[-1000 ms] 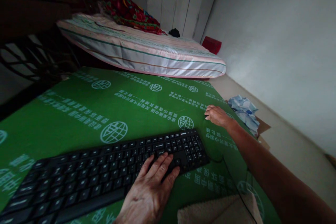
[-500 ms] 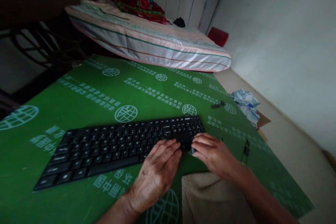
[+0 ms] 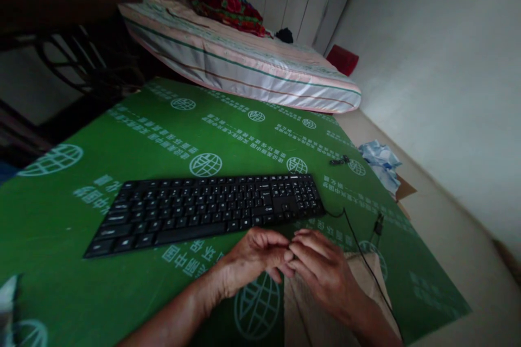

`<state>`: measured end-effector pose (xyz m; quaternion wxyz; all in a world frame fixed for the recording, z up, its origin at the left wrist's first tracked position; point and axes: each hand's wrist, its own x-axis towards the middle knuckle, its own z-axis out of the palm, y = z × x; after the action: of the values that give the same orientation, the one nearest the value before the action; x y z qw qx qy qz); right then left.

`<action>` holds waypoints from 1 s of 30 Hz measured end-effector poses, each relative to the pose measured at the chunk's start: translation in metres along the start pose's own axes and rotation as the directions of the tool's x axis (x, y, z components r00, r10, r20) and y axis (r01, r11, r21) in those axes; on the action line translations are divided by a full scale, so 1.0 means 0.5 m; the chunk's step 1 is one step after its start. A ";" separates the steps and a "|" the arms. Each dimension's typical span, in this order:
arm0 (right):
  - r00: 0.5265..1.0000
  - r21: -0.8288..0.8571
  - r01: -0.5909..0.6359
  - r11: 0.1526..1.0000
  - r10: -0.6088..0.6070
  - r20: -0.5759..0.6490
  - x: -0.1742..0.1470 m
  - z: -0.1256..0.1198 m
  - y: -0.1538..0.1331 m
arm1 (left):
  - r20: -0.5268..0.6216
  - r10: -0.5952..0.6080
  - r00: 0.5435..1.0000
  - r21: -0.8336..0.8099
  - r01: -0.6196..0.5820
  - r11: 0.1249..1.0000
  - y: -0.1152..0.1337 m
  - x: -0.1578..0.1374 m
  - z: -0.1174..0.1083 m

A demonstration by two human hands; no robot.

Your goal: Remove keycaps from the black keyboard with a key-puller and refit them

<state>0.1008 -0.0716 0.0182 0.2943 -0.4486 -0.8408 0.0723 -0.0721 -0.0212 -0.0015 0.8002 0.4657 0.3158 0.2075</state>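
Note:
A black keyboard (image 3: 211,206) lies at a slant on the green printed board. Just in front of its right half, my left hand (image 3: 256,257) and my right hand (image 3: 319,268) meet at the fingertips. Both have their fingers bent and pinched together. Something small and dark may sit between them, but the fingers hide it. A beige cloth (image 3: 295,317) lies under my right hand. From the keyboard's right end a thin black cable (image 3: 362,255) runs past my right hand towards the front edge.
On the green board (image 3: 134,146) lie a black clip-like piece (image 3: 378,224) and a small dark item (image 3: 340,160) at the right. Beyond stands a bed with a striped mattress (image 3: 244,76). Crumpled blue-white plastic (image 3: 380,160) is beside the board's right edge.
My left hand has lifted off the keyboard and my right hand has left its right end. Both came together nearer to me, over the cloth's edge. The view has shifted slightly.

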 end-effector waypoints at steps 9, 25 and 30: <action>0.989 0.110 -0.032 0.993 0.047 -0.141 -0.022 0.010 -0.007 | -0.025 -0.020 1.000 -0.139 0.016 0.990 -0.001 -0.001 -0.004; 0.996 -0.014 -0.016 1.000 0.015 -0.092 -0.026 0.005 0.015 | 0.042 0.039 0.998 -0.032 -0.038 0.999 -0.004 0.001 -0.005; 0.988 -0.071 -0.044 0.996 0.033 -0.151 -0.001 -0.004 0.086 | -0.037 0.046 0.998 -0.097 -0.050 0.994 -0.024 0.014 0.006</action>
<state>0.1327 -0.0470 0.0031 0.3381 -0.4796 -0.8097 0.0129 -0.0646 -0.0243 -0.0132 0.8113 0.4297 0.3077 0.2500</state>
